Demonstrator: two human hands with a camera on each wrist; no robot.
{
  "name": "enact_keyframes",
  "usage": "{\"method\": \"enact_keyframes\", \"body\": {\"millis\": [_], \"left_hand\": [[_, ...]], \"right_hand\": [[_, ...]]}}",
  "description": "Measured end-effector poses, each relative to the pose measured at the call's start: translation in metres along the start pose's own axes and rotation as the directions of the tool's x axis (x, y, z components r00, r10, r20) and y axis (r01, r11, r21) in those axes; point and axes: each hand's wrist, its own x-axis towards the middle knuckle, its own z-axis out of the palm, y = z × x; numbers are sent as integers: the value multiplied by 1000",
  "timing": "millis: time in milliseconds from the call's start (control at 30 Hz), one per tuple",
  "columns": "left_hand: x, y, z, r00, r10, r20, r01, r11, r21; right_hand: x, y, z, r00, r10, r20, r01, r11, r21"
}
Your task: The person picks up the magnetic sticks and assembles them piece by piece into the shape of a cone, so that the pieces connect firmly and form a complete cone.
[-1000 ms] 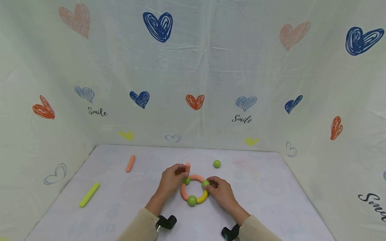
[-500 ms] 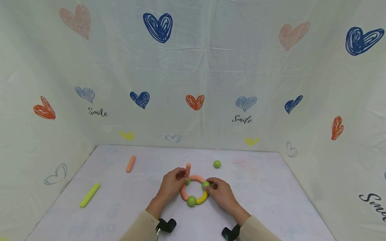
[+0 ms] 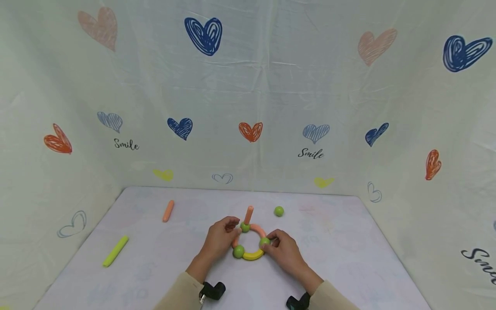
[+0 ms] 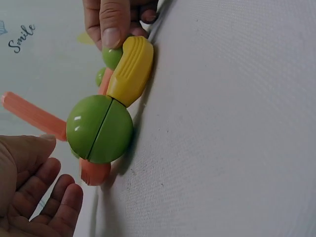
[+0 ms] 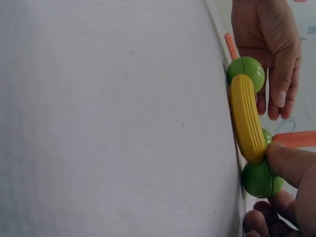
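Ring (image 3: pixel 249 241) assembly looks partly done: 3 green balls joined by 2 orange curved pieces and 1 yellow curved piece (image 3: pixel 252 255) form a loop lying near the middle of the bench (image 3: pixel 348 258), toward its front edge, with a straight orange stick (image 3: pixel 248 214) rising from the far ball (image 3: pixel 245 227). Unused, by my reading, are a loose green ball (image 3: pixel 278 211) toward the back edge, an orange stick (image 3: pixel 168 210) back left, and a yellow-green stick (image 3: pixel 115 250) near the left edge. The left hand (image 3: pixel 218 238) rests loosely curled against the loop's left side; whether it grips anything I cannot tell. The right hand (image 3: pixel 283 249) pinches the right ball (image 3: pixel 264 242) between thumb and fingers.
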Motion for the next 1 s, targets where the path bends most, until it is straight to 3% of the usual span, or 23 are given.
{"method": "enact_keyframes", "body": {"millis": [267, 433, 600, 800, 1000], "left_hand": [[-4, -5, -7, 998, -17, -66, 18, 1000, 19], [-3, -13, -22, 993, -7, -120, 8, 1000, 12], [0, -23, -50, 985, 1, -170, 4, 1000, 25], [4, -38, -98, 975, -52, -217, 65, 997, 50], [10, -57, -130, 950, -80, -302, 107, 991, 75]], "right_hand": [[-4, 1, -4, 995, -63, 76, 62, 998, 14], [-5, 4, -6, 993, -66, 102, 65, 998, 6], [-5, 6, -7, 993, -65, 103, 62, 998, 27], [-7, 8, -8, 992, -63, 107, 57, 996, 62], [-8, 9, -9, 992, -79, 103, 71, 994, 78]]}}
